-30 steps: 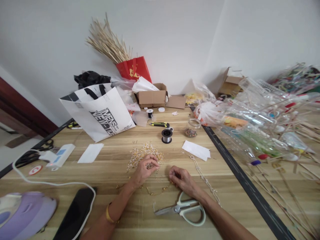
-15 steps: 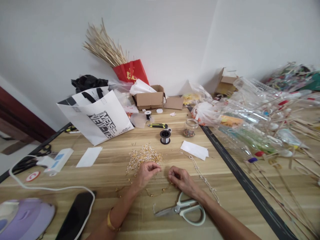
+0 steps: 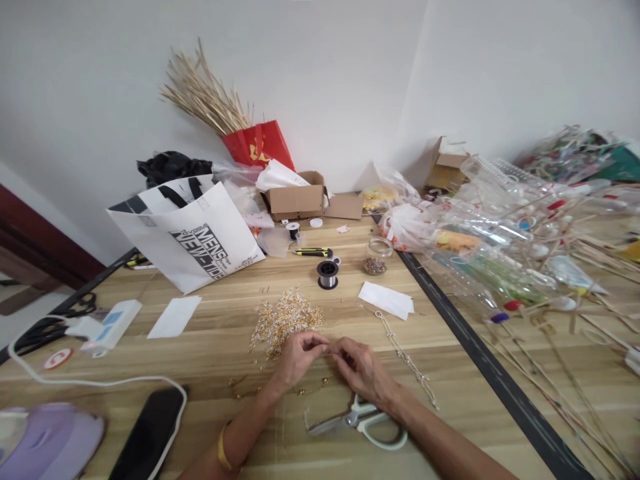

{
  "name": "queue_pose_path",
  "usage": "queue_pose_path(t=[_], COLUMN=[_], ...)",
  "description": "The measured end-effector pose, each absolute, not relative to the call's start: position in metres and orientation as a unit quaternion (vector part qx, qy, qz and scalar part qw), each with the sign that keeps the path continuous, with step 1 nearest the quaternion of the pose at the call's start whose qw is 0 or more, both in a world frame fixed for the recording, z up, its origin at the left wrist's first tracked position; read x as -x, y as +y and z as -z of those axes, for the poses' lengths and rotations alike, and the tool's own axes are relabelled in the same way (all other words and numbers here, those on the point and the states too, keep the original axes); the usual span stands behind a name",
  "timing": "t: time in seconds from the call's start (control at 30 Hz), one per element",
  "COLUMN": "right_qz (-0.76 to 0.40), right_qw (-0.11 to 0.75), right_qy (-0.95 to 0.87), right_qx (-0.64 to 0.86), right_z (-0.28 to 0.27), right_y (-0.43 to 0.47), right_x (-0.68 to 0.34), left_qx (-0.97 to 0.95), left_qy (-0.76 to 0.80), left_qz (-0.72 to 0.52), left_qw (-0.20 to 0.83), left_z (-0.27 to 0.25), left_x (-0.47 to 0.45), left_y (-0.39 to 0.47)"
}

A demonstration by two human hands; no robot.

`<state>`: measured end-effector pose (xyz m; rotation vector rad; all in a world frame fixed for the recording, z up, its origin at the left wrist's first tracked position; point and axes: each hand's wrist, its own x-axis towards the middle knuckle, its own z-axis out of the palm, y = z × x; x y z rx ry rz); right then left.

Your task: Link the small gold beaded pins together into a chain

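My left hand (image 3: 300,357) is closed in a pinch at the near edge of a pile of gold and clear beads (image 3: 285,317); what its fingertips hold is too small to make out. Touching it at the tips, my right hand (image 3: 357,363) is closed too. A thin string of gold beads (image 3: 300,391) lies on the wood below and runs up to the right fingers. Pale-handled scissors (image 3: 350,420) rest under my right wrist, blades to the left. To the right lies a strand of clear beads (image 3: 405,353).
Beyond the beads stand a wire spool (image 3: 327,275), a glass jar of beads (image 3: 375,265) and a utility knife (image 3: 313,252). White paper (image 3: 385,299) lies nearby. A phone (image 3: 147,433) with a cable is at left; plastic bottles (image 3: 465,287) crowd the right.
My hands have come together; the fingertips, apart before, now meet in front of the bead pile. The whole view has shifted slightly.
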<state>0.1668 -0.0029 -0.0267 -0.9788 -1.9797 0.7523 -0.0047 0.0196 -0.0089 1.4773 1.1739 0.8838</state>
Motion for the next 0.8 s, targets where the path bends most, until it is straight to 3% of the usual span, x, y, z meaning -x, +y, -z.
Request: queue_pose_path(t=[0.8], right_qz=[-0.301], right_qw=[0.375], right_qy=[-0.778], right_qx=[0.405], right_z=[0.0204], right_y=[-0.0036], right_x=[-0.1662], left_qx=[-0.567], left_qy=[0.478], left_qz=[-0.361], left_qw=[0.565], left_z=[0.0108], left_x=[0.005], left_y=[0.0191])
